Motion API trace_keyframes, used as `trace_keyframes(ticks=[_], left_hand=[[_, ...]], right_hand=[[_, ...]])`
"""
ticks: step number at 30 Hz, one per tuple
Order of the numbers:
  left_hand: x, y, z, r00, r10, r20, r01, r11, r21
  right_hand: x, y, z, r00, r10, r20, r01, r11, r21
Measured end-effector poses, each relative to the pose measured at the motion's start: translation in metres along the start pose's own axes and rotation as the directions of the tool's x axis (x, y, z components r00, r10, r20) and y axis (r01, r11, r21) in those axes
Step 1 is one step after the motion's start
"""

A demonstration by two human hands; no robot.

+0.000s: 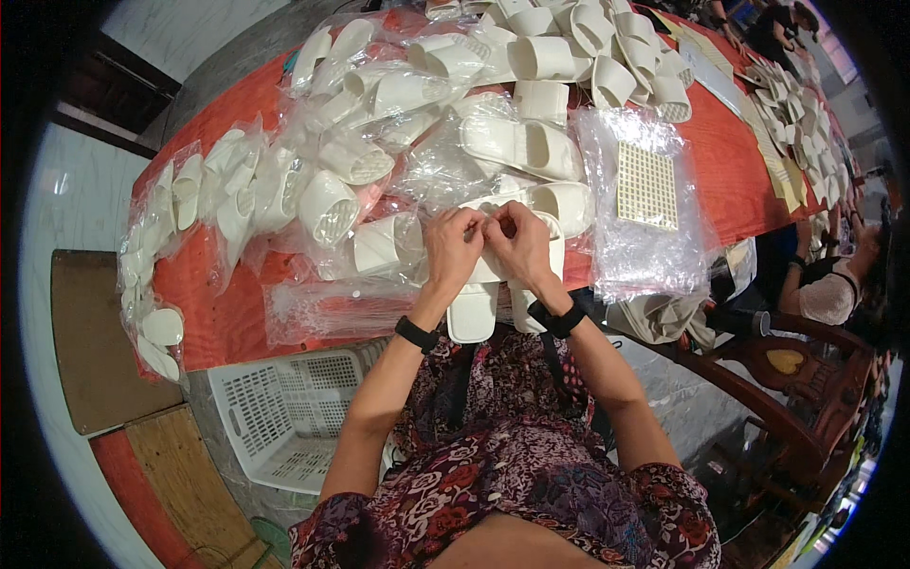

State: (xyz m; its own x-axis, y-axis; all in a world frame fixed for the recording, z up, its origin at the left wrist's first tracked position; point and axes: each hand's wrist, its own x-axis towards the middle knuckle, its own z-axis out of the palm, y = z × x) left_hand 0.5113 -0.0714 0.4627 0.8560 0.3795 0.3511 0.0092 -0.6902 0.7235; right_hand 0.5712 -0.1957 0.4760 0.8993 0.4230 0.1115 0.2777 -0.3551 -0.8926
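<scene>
My left hand (452,248) and my right hand (524,245) are close together at the table's near edge, both with fingers pinched. What lies between the fingertips is too small to make out. Directly below them is a pair of white slippers; the sole of one slipper (472,316) sticks out toward me past the table edge. Just beyond my right hand sits another white slipper (561,206). To the left of my left hand, a white slipper (387,244) rests in clear plastic.
Bagged white slippers (355,161) cover the left of the red table (204,284); loose slippers (545,59) heap at the back. Flat clear bags (607,261) with a cream grid piece (647,185) lie right. Below stand a white crate (251,417) and wooden chair (791,375). Other people work at right.
</scene>
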Motion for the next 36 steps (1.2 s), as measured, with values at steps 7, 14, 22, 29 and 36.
trace_keyframes(ticks=[7,14,22,29,36], left_hand=[[0.001,-0.005,-0.002,0.999,-0.014,0.049,0.021,0.99,-0.139],[-0.002,0.009,-0.014,0.993,0.07,0.094,-0.066,0.997,-0.047],[-0.001,0.001,-0.022,0.941,0.123,0.315,-0.14,0.99,0.031],[0.002,0.006,-0.016,0.956,0.025,0.291,-0.033,0.999,0.021],[0.01,-0.01,-0.003,0.944,-0.133,0.301,0.199,0.959,-0.201]], right_hand=[[0.002,0.004,0.002,0.995,-0.09,-0.034,0.09,0.996,-0.012],[-0.017,0.004,-0.034,0.977,-0.192,-0.096,0.184,0.979,-0.086],[-0.127,0.03,-0.064,0.989,0.145,0.009,-0.145,0.989,0.035],[-0.126,0.074,-0.043,0.923,0.34,0.181,-0.381,0.87,0.314],[-0.103,0.065,0.005,0.924,0.371,0.096,-0.344,0.694,0.632]])
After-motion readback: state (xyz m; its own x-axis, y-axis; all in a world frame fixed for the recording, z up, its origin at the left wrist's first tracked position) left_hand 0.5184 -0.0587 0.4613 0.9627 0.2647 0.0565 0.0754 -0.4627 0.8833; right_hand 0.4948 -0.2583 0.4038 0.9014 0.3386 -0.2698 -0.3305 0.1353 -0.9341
